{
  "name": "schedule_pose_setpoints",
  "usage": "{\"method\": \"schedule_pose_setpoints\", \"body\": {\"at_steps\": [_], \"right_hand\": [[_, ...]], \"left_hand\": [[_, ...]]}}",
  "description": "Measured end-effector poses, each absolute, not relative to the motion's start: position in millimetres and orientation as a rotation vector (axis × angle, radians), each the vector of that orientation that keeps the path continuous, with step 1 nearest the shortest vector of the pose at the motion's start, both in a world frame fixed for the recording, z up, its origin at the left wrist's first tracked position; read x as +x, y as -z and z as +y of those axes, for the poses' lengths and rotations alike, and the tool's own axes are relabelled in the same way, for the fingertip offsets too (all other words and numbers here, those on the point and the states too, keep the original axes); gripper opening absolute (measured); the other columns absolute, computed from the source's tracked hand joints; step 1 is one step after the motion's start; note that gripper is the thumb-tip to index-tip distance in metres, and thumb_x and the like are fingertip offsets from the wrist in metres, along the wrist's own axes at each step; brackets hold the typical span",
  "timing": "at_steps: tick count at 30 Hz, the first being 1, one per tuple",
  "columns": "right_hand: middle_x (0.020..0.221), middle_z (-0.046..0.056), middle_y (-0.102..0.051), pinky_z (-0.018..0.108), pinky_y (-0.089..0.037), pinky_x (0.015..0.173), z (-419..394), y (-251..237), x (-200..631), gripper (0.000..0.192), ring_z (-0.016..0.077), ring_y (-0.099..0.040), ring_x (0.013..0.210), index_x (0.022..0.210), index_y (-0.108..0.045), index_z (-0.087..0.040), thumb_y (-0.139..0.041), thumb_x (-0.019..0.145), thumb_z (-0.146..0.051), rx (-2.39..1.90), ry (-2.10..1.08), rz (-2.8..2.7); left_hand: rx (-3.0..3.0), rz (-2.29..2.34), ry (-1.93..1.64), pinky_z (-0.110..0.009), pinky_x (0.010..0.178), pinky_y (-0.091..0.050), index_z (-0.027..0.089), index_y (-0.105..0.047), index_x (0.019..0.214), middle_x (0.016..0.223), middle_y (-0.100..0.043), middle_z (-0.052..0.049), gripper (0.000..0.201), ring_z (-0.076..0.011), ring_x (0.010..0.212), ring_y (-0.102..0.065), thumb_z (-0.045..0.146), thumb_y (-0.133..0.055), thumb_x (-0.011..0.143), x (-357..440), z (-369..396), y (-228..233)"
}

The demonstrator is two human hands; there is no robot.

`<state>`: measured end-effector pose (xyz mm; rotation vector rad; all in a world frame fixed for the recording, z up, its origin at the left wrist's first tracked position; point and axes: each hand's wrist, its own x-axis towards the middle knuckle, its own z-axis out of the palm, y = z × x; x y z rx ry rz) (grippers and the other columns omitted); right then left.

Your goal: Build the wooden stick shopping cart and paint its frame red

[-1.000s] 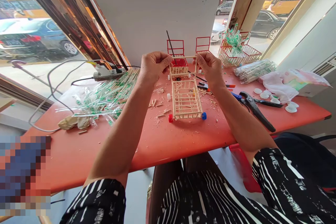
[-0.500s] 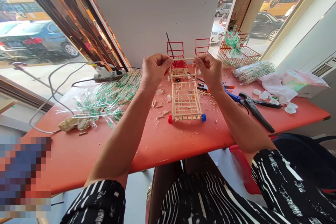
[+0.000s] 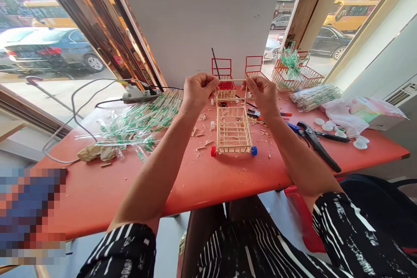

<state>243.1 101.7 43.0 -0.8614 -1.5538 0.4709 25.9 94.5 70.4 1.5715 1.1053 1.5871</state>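
A small cart (image 3: pixel 233 132) built of pale wooden sticks stands on the red table (image 3: pixel 202 173), with a red wheel at its near left corner and a blue wheel at its near right. My left hand (image 3: pixel 198 90) pinches the left end of the cart's raised handle bar. My right hand (image 3: pixel 262 92) pinches the right end of that bar. Both hands are held above the table at the cart's far end. A second stick cart with a red inside (image 3: pixel 225 91) sits just behind, between my hands.
A heap of clear green-tipped sticks (image 3: pixel 137 121) and a power strip (image 3: pixel 141 94) with cables lie at left. Black pliers (image 3: pixel 315 143), white caps (image 3: pixel 356 142), a bundle of clear sticks (image 3: pixel 314 95) and red-framed baskets (image 3: pixel 293 71) are at right. Wood chips litter the table.
Both hands keep their hold on the handle bar. The view has tilted, so the table and cart sit slightly lower in the picture.
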Motion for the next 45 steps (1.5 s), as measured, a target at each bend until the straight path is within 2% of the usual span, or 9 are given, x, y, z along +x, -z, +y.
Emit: {"method": "schedule_pose_setpoints", "body": {"at_steps": [5,11,20,28,32,38,42,45], "right_hand": [[0.079,0.003,-0.075,0.035,-0.059,0.079,103,-41,242,0.067,0.0163,-0.069,0.077,0.083,-0.074,-0.024,-0.070,0.085,-0.091,-0.830,-0.503,-1.505],[0.083,0.003,-0.079,0.036,-0.059,0.082,102,-41,242,0.065,0.0171,-0.071,0.082,0.085,-0.078,-0.024,-0.077,0.080,-0.089,-0.818,-0.540,-1.486],[0.082,0.003,-0.077,0.034,-0.058,0.077,101,-42,241,0.067,0.0162,-0.069,0.079,0.083,-0.075,-0.023,-0.074,0.081,-0.090,-0.862,-0.519,-1.497],[0.084,0.005,-0.078,0.034,-0.058,0.077,101,-41,243,0.068,0.0165,-0.069,0.080,0.085,-0.076,-0.023,-0.072,0.083,-0.091,-0.870,-0.511,-1.520],[0.083,0.004,-0.078,0.036,-0.060,0.082,101,-40,242,0.067,0.0171,-0.072,0.082,0.087,-0.076,-0.024,-0.071,0.085,-0.090,-0.857,-0.521,-1.513],[0.085,0.004,-0.080,0.034,-0.060,0.082,102,-39,241,0.067,0.0167,-0.073,0.082,0.086,-0.079,-0.023,-0.074,0.082,-0.089,-0.842,-0.541,-1.483],[0.088,0.006,-0.082,0.034,-0.059,0.083,103,-43,245,0.073,0.0171,-0.074,0.083,0.090,-0.082,-0.021,-0.067,0.086,-0.093,-0.862,-0.528,-1.562],[0.086,0.007,-0.081,0.034,-0.058,0.081,102,-49,250,0.081,0.0172,-0.072,0.081,0.086,-0.083,-0.020,-0.061,0.084,-0.098,-0.912,-0.535,-1.629]], "left_hand": [[1.570,1.104,-1.601,-0.021,0.049,-0.039,0.020,-0.067,0.070,0.057,-0.061,0.004,0.022,-0.0077,0.048,-0.049,0.017,-0.085,0.084,29,96,-69],[1.570,1.091,-1.609,-0.021,0.048,-0.039,0.020,-0.067,0.070,0.057,-0.061,0.004,0.022,-0.0075,0.047,-0.048,0.015,-0.083,0.084,28,94,-70],[1.575,1.085,-1.608,-0.021,0.048,-0.039,0.018,-0.072,0.072,0.055,-0.059,0.005,0.016,-0.0076,0.047,-0.049,0.019,-0.088,0.077,26,99,-67],[1.621,1.140,-1.608,-0.022,0.051,-0.042,0.017,-0.073,0.075,0.059,-0.063,0.004,0.012,-0.0085,0.050,-0.053,0.016,-0.086,0.075,25,102,-65],[1.634,1.153,-1.619,-0.021,0.050,-0.041,0.016,-0.074,0.075,0.060,-0.064,0.003,0.007,-0.0082,0.050,-0.052,0.012,-0.080,0.077,25,102,-65],[1.666,1.170,-1.641,-0.020,0.053,-0.044,0.016,-0.075,0.077,0.059,-0.063,0.004,0.006,-0.0089,0.052,-0.054,0.013,-0.079,0.079,24,103,-62],[1.674,1.130,-1.586,-0.020,0.051,-0.042,0.016,-0.077,0.083,0.061,-0.065,0.003,0.003,-0.0085,0.051,-0.054,0.016,-0.080,0.083,21,103,-63],[1.650,1.107,-1.517,-0.021,0.052,-0.045,0.015,-0.080,0.093,0.066,-0.068,0.002,0.012,-0.0090,0.052,-0.057,0.023,-0.085,0.086,16,102,-65]]}}
